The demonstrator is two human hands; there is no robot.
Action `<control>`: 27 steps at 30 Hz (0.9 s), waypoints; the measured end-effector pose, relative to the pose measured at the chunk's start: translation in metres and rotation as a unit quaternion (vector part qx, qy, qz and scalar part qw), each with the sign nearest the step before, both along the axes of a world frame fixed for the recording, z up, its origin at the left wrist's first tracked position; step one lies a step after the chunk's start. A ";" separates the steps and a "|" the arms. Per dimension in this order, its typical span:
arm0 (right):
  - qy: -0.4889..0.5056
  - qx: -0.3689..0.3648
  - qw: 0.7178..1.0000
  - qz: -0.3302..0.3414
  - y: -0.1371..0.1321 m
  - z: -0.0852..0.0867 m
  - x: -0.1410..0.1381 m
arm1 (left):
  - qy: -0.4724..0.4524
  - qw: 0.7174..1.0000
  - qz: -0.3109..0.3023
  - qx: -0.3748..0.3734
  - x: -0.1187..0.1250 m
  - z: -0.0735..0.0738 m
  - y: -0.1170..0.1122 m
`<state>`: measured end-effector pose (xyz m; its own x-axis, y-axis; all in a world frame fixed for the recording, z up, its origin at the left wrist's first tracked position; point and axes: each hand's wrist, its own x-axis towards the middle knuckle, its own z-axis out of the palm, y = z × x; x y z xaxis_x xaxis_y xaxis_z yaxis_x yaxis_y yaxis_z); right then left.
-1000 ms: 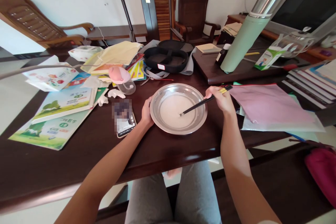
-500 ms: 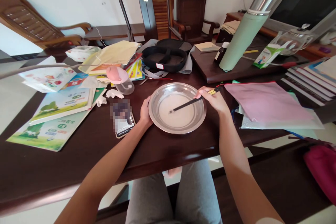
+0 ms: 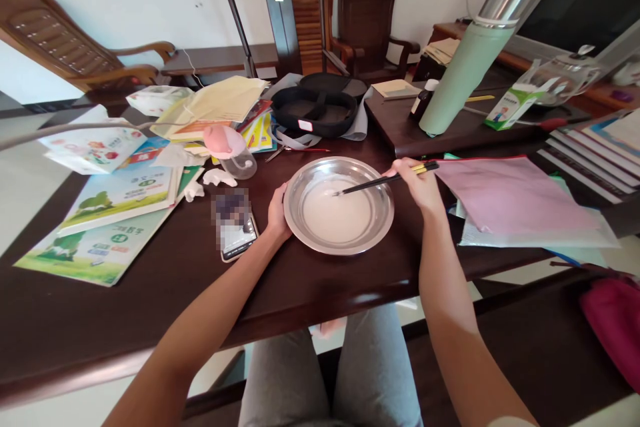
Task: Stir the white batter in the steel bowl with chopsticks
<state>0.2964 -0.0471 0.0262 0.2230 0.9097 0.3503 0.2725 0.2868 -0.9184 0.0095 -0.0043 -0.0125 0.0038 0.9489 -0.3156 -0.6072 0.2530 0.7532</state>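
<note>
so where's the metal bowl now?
Near the middle of the head view: the metal bowl sits on the table, left hand at its left rim, right hand with chopsticks at its right.

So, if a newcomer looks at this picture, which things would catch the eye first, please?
Probably the shiny metal bowl of whitish liquid in the middle, with the left hand at its side and the right hand holding dark chopsticks over it. Next, perhaps, the tall pale green flask at back right, and the pink pouch in front of it.
</note>
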 end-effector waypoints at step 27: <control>0.018 -0.005 1.000 0.006 -0.003 0.001 0.002 | -0.009 1.000 -0.003 -0.001 -0.001 -0.004 0.001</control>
<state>0.2987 -0.0499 0.0269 0.2253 0.9159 0.3322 0.2352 0.2798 -0.9308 0.0082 -0.0030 -0.0164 0.0146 0.9479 -0.3181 -0.6196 0.2583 0.7412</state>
